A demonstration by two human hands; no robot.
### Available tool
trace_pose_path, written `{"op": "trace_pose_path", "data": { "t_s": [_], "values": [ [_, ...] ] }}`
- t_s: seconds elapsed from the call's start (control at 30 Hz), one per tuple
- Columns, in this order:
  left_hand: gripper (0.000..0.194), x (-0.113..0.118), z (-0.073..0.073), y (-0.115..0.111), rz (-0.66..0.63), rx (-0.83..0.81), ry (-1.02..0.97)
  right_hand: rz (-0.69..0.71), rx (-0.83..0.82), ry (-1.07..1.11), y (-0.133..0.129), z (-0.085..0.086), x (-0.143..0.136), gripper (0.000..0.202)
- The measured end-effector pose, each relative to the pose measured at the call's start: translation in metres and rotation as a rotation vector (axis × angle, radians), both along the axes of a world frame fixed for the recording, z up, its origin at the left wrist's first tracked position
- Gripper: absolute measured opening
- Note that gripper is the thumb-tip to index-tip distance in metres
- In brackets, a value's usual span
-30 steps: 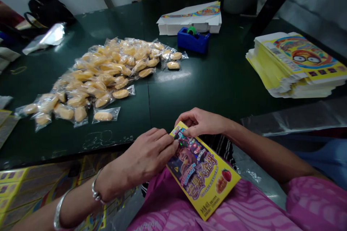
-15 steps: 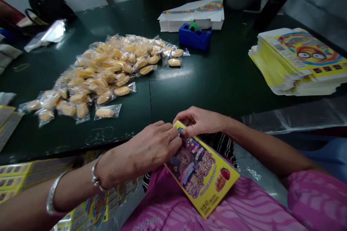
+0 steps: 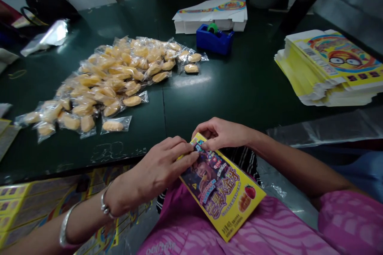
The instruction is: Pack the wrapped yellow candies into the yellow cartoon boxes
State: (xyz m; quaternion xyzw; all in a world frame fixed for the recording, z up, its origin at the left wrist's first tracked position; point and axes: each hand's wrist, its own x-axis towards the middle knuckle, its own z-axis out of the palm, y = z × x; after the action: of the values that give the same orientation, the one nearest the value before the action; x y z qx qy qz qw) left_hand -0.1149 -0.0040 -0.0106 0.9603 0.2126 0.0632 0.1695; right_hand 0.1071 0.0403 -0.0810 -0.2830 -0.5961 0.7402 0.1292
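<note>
A yellow and dark printed candy box (image 3: 223,191) lies tilted over my lap, its upper end just below the table edge. My left hand (image 3: 167,159) is closed on the box's upper left side, the thumb lying across its printed face. At the top right corner, my right hand (image 3: 220,134) pinches the box, thumb on the front and fingers curled behind. What the fingers do behind the top end is hidden. On the green table beyond is a heap of yellow candies (image 3: 113,73) in clear wrappers.
A blue tape dispenser (image 3: 214,40) stands before a stack of white flat cartons (image 3: 209,14). Flattened yellow boxes (image 3: 332,67) are piled at the right. Filled-looking yellow boxes (image 3: 18,207) sit below the table at lower left. A black bag (image 3: 50,6) is far left.
My left hand has slid slightly left, uncovering more of the box's printed face. The right hand keeps its pinch, and the box has barely moved.
</note>
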Motion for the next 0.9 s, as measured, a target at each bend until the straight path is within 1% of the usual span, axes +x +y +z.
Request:
{"op": "trace_pose_path", "data": {
  "t_s": [0.07,0.17,0.33,0.43,0.53,0.57,0.63,0.7,0.73,0.8,0.9],
  "values": [
    [0.028,0.003,-0.003,0.001,-0.029,0.046,0.009,-0.003,0.001,-0.004,-0.001,0.001,0.001,0.034],
    [0.029,0.007,-0.003,0.003,-0.047,0.072,0.029,-0.003,0.023,-0.007,-0.002,0.001,0.002,0.032],
    [0.021,0.015,0.0,0.005,-0.128,0.146,0.107,0.012,0.047,-0.006,-0.003,0.002,-0.002,0.032],
    [0.016,0.014,0.004,0.008,-0.145,0.1,0.129,0.008,0.02,0.005,-0.003,0.004,-0.002,0.033],
    [0.017,0.003,0.015,0.014,-0.121,0.02,0.125,-0.023,-0.016,-0.006,-0.002,0.002,0.004,0.034],
    [0.017,-0.002,0.018,0.016,-0.085,0.009,0.101,-0.042,-0.032,-0.01,-0.002,0.0,0.006,0.035],
    [0.011,-0.011,0.022,0.017,0.048,0.018,-0.001,-0.099,-0.059,-0.01,0.0,-0.003,0.01,0.036],
    [0.008,-0.015,0.016,0.014,0.223,0.05,-0.125,-0.178,-0.056,0.003,0.0,-0.006,0.011,0.037],
    [0.008,-0.014,0.01,0.011,0.307,0.064,-0.166,-0.227,-0.034,0.005,0.0,-0.006,0.01,0.037],
    [0.008,-0.008,-0.006,0.006,0.448,0.069,-0.182,-0.329,0.052,-0.013,-0.001,-0.005,0.006,0.035],
    [0.018,0.005,-0.029,0.003,0.572,0.064,-0.148,-0.429,0.236,-0.095,-0.007,-0.001,-0.001,0.033]
  ]
}}
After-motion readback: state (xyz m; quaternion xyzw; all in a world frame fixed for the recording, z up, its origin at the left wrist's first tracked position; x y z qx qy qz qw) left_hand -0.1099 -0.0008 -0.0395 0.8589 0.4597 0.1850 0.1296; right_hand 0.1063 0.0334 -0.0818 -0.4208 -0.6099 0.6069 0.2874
